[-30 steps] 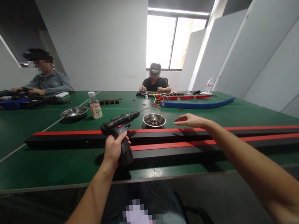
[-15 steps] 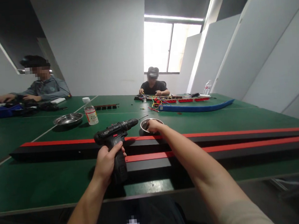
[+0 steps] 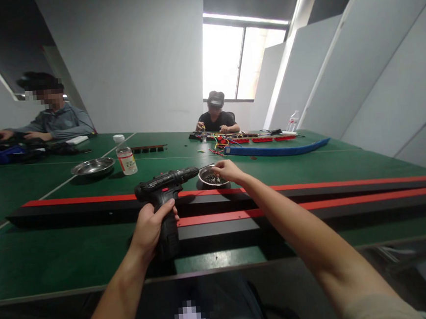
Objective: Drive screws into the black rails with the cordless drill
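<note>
My left hand is wrapped around the grip of a black cordless drill, whose thin bit points right and slightly away from me. My right hand is at the tip of that bit, fingers pinched, just above a round metal bowl. Small screws lie in the bowl. Whether a screw sits between my fingertips is too small to make out. Below both hands lie two long black bars with red top strips, a far bar and a near bar.
A metal dish and a labelled plastic bottle stand at left. Beyond are a curved blue strip, coloured wires and red blocks. One person sits opposite, another person at far left. The green table's edge is near me.
My right hand has come up out of the bowl to the drill bit's tip, uncovering the screws. My left hand keeps its hold on the drill. The view has shifted slightly.
</note>
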`<state>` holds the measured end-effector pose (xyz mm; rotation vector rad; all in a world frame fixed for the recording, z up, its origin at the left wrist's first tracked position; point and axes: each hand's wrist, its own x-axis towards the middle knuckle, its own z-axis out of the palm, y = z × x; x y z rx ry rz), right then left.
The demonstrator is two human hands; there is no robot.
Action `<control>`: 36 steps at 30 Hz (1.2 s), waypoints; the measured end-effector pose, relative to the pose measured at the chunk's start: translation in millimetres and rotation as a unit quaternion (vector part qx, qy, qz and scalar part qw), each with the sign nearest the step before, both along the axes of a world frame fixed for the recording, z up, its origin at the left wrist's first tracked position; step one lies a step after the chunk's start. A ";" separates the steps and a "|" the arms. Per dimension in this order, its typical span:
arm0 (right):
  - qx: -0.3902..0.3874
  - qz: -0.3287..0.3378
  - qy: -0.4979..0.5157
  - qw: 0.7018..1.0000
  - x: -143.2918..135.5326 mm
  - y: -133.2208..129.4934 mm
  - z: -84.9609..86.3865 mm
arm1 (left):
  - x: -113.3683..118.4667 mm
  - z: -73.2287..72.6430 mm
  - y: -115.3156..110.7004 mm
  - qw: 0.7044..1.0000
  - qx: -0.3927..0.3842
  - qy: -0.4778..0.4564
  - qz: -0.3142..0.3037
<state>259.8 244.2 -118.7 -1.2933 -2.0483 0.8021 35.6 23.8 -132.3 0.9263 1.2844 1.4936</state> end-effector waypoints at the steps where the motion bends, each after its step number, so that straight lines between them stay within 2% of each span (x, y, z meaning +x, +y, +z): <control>1: -0.002 0.002 0.041 0.999 6.9 -9.4 0.8 | -0.5 0.5 -0.5 1.000 -0.002 -0.001 -0.013; 4: -0.007 -0.013 0.140 0.990 32.0 -41.3 -2.0 | -1.9 2.3 -2.6 0.999 -0.009 0.005 -0.049; 7: -0.048 -0.035 0.215 0.975 55.4 -72.0 -11.2 | -4.3 2.0 -4.8 0.996 -0.011 0.026 -0.079; 11: -0.076 -0.038 0.278 0.957 69.5 -96.4 -25.2 | -8.6 -2.5 -5.2 0.992 -0.011 0.054 -0.113; 16: -0.069 -0.039 0.324 0.943 67.6 -99.7 -34.0 | -9.8 -4.2 -6.1 0.985 -0.001 0.094 -0.141; 25: -0.036 0.000 0.285 0.958 67.4 -104.2 -32.0 | -7.1 1.7 -9.4 0.983 0.004 0.119 -0.139; 36: -0.022 -0.008 0.272 0.962 67.8 -100.0 -35.4 | -8.6 0.8 -9.8 0.980 -0.014 0.142 -0.138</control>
